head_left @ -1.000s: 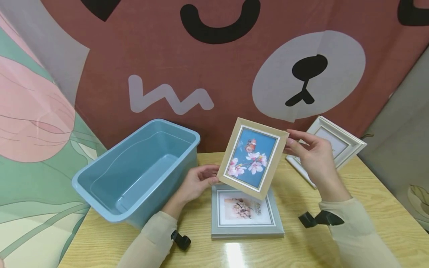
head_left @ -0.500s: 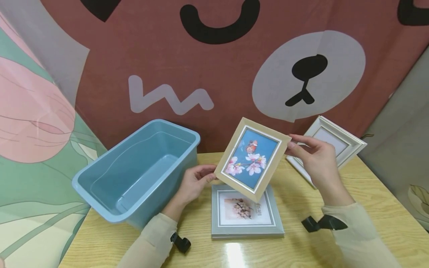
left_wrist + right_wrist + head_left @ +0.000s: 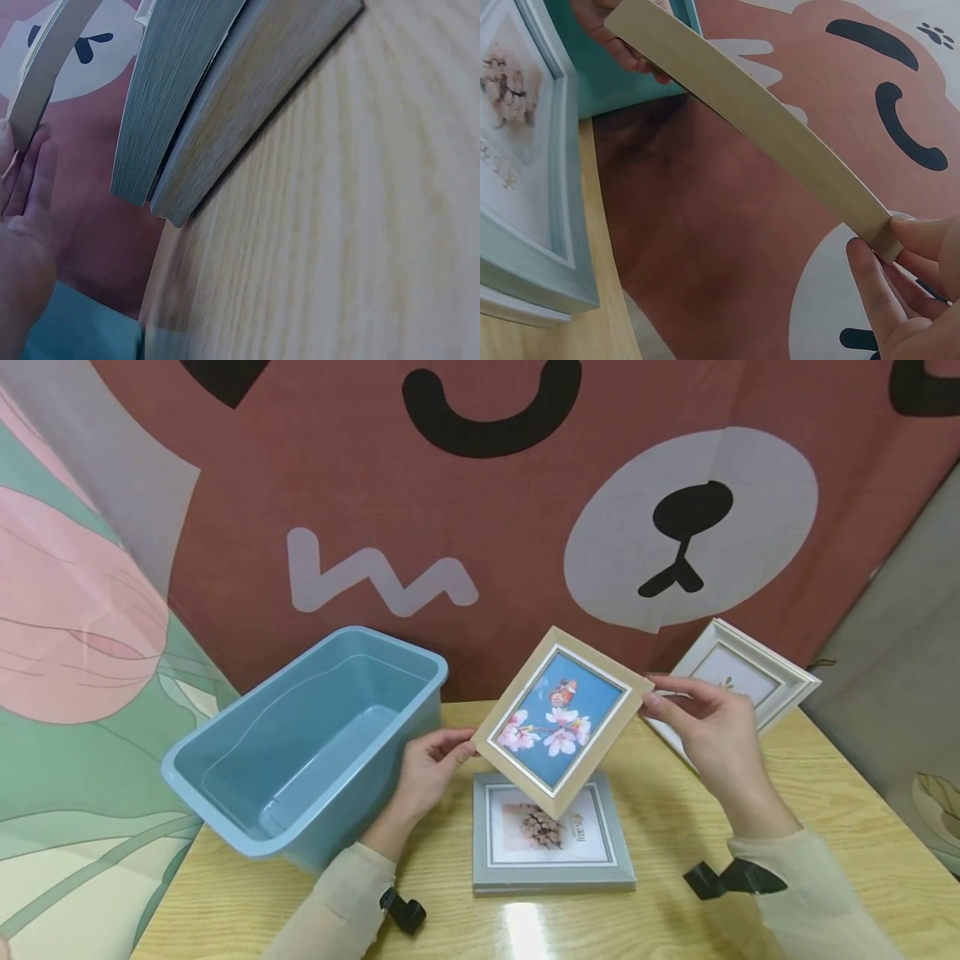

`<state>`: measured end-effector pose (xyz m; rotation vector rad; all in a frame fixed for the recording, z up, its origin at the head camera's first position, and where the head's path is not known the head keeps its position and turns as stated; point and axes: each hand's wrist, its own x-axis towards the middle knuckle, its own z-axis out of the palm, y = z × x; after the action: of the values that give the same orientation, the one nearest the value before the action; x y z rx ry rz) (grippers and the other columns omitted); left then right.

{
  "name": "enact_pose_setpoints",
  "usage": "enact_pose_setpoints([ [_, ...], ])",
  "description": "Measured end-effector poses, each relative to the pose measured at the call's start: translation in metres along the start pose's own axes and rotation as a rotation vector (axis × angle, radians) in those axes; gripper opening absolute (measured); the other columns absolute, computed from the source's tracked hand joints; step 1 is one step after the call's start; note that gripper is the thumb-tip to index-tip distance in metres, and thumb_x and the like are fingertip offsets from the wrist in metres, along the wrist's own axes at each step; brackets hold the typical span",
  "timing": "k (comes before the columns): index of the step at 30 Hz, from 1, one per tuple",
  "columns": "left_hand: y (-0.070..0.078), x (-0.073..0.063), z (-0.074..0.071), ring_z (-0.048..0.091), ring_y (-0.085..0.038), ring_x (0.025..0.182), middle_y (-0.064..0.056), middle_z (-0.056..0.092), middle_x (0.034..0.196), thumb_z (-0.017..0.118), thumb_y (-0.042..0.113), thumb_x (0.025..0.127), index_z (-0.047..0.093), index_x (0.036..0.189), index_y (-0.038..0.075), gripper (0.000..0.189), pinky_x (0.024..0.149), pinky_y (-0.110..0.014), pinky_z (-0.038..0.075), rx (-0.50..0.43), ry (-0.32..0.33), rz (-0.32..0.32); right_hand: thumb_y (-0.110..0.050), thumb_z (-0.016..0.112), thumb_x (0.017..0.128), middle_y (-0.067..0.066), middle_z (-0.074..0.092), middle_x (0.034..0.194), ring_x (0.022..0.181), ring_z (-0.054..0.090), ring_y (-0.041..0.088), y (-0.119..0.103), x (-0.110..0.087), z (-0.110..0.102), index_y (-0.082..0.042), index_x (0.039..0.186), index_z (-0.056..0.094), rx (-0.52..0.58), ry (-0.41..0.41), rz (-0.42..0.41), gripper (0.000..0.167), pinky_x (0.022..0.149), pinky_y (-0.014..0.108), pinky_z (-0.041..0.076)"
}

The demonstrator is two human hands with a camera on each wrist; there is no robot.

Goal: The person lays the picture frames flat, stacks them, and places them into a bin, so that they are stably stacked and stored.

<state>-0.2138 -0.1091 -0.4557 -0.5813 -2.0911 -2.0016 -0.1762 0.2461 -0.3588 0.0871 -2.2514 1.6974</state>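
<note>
- One picture frame [image 3: 562, 718], tan with white inner trim, shows pale pink blossoms and a small orange shape against blue; the right wrist view catches its plain tan edge.
- Held tilted in the air above a gray frame [image 3: 540, 837], it points one corner downward.
- The left hand [image 3: 423, 772] pinches its left corner, thumb and fingers nearly together.
- The right hand [image 3: 723, 739] grips the right corner likewise, thumb against fingers.
- Below, the gray frame lies on a wood-toned frame [image 3: 244, 105] on the table [image 3: 442, 906], between a blue bin [image 3: 300, 727] and a white frame [image 3: 793, 683].
</note>
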Motion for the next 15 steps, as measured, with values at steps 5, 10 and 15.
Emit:
enact_pose_setpoints([
  [5,0.000,-0.001,0.003,0.075,0.000,0.091,-0.043,0.067,0.122,0.069,-0.014,0.096,0.070,0.117,-0.022,0.022,0.083,-0.021,0.065,-0.065,0.032,0.041,-0.010,0.080,0.098,-0.017,0.081,0.102,0.088,0.080,0.001,0.005,-0.007,-0.004,0.001,0.128,0.075,0.085,-0.016,0.015,0.032,0.089,0.011,0.059],
  [10,0.003,-0.001,0.008,0.073,-0.001,0.097,-0.043,0.064,0.125,0.069,-0.014,0.096,0.070,0.117,-0.023,0.022,0.085,-0.021,0.065,-0.095,0.070,0.037,-0.009,0.080,0.098,-0.015,0.080,0.110,0.090,0.081,0.003,0.010,-0.015,-0.009,0.001,0.131,0.074,0.129,-0.042,0.043,0.035,0.089,0.013,0.060],
  [15,0.009,-0.003,0.013,0.074,-0.003,0.088,-0.037,0.071,0.116,0.069,-0.013,0.097,0.070,0.117,-0.020,0.022,0.081,-0.019,0.063,-0.079,0.161,-0.029,-0.007,0.081,0.097,-0.016,0.080,0.113,0.094,0.080,0.002,0.012,-0.022,-0.009,0.004,0.126,0.075,0.116,-0.053,0.029,0.032,0.088,0.014,0.061],
])
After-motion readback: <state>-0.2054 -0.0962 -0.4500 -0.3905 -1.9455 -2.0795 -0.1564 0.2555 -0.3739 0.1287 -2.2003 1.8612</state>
